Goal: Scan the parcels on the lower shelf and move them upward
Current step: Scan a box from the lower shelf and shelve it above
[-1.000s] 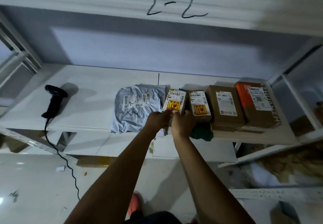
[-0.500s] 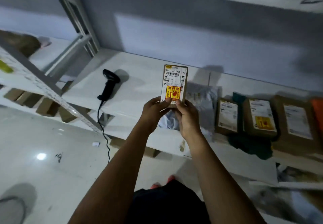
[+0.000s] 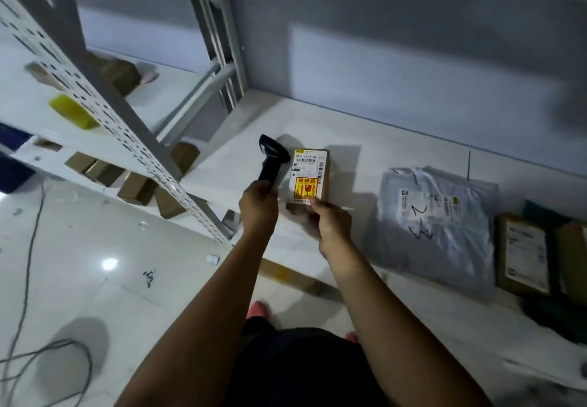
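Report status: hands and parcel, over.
Left hand grips the barcode scanner. Right hand holds the small box, label facing up. Nothing between scanner and label.

The scene was dim and bluish; one glare spot shone on the glossy floor, and the right edge was blurred.
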The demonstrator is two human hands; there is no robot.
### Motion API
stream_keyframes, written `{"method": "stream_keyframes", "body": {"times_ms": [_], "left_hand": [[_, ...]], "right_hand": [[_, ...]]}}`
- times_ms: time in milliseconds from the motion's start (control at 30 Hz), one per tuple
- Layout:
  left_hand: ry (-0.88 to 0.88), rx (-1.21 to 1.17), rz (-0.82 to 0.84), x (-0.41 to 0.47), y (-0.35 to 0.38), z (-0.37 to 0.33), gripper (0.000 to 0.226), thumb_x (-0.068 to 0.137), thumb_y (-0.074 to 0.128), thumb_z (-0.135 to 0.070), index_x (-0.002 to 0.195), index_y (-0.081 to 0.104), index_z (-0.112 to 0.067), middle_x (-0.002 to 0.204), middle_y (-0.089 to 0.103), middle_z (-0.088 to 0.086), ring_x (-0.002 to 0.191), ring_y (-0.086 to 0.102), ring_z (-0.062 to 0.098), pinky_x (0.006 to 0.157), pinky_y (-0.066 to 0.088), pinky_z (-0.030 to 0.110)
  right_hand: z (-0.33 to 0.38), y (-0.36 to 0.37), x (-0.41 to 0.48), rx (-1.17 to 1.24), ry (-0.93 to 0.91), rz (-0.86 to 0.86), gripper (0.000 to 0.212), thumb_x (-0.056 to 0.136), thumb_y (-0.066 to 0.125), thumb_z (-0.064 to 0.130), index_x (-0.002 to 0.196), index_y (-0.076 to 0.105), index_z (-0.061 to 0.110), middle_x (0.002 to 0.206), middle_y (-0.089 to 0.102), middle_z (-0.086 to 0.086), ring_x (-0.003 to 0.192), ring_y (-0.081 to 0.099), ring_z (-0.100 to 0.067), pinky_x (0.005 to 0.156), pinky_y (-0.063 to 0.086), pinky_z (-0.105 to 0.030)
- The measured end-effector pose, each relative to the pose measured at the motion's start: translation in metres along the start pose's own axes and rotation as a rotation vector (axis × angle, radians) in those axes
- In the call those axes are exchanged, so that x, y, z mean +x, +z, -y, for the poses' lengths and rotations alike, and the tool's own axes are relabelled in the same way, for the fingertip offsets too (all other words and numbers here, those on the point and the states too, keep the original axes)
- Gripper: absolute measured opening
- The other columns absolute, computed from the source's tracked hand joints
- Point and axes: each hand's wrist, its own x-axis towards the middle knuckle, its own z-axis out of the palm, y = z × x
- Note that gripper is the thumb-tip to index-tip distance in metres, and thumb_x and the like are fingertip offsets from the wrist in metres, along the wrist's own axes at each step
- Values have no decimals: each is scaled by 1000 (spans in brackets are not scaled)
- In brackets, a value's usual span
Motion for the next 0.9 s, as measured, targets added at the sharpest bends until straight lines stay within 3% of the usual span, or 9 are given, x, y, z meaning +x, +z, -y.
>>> {"method": "stream_keyframes", "body": {"times_ms": [33,100,200,367,467,567,667,900], "left_hand": [[13,65,-28,15,-8,4,27,94,60,-7,118,70,-8,103,68,3,94,64,24,67,42,24],[43,175,12,43,-13,14,39,89,59,-2,127,66,-8,116,67,9,107,63,30,82,49,31],[79,327,188,84,-15,24,51,86,69,-14,136,58,-8,128,61,19,118,58,38,97,53,47],[271,600,338,96,-14,27,53,86,70,-16,134,49,-9,123,57,17,115,53,37,90,50,47],[319,559,361,93,-17,43,64,85,65,-10,144,41,-14,126,56,14,117,50,36,89,49,48],[341,580,390,103,-18,38,80,80,74,-30,147,31,-22,119,60,12,113,55,36,87,53,48],[304,645,459,113,-17,27,73,81,73,-44,138,34,-20,110,68,9,101,65,34,83,54,42],[241,716,492,120,-32,13,57,80,72,-28,127,44,-12,109,67,9,105,66,33,79,49,34]], "right_hand": [[-3,11,3,-26,8,-53,17,83,81,32,89,76,17,87,76,-2,88,74,-23,90,60,-46],[-9,24,8,-97,-9,-125,29,82,80,43,82,74,14,87,76,-5,88,73,-25,91,58,-49],[-2,43,11,-102,-10,-189,32,81,81,46,67,68,21,80,74,-3,85,73,-27,88,59,-49],[4,60,12,-74,-21,-231,28,81,83,42,69,66,23,76,71,1,77,72,-20,83,61,-39],[-2,62,11,-70,-14,-227,29,76,85,45,74,68,20,82,73,-2,84,73,-23,89,60,-42],[0,64,10,-114,-29,-251,34,76,83,48,73,67,19,85,73,-3,89,73,-25,91,59,-45],[2,66,11,-96,-37,-266,33,78,83,46,76,69,16,85,74,-5,87,75,-27,88,60,-44],[-5,69,11,-102,-45,-290,30,81,81,42,77,68,16,86,75,-7,86,74,-27,90,60,-48]]}}
